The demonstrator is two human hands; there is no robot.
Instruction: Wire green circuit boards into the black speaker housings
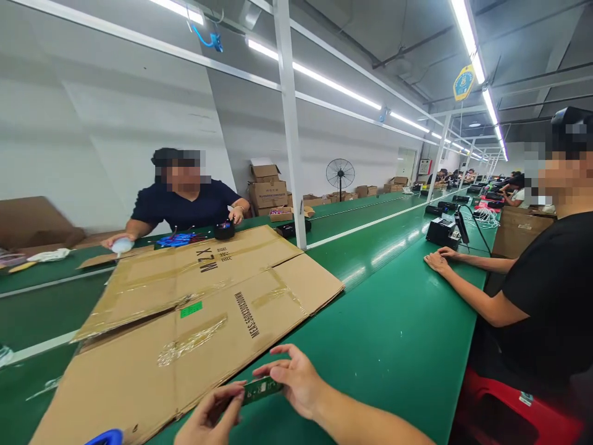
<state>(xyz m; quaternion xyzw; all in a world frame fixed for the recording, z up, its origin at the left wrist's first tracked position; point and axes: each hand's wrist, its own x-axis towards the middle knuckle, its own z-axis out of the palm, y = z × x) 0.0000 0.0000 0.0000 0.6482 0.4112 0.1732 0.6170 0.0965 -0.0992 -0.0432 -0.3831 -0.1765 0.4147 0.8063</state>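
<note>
A small, narrow green circuit board (pixel 262 389) is held between my hands, above the near edge of the green bench. My left hand (pixel 210 415) pinches its left end between thumb and fingers. Against the right end are the fingers of my right hand (pixel 299 383), closed on it with the upper fingers curved above the board. Pale components show on the board's face. Just beyond my hands lies a flattened cardboard sheet (pixel 204 346) with printed lettering and clear tape.
Opposite, a person (pixel 185 207) holds a white bottle (pixel 122 246) beside blue parts (pixel 180 239). At right, another person (pixel 551 278) rests both hands on the bench near a black device (pixel 442 232). A white post (pixel 290 123) rises behind the cardboard. A blue ring-shaped object (pixel 105 437) is at lower left.
</note>
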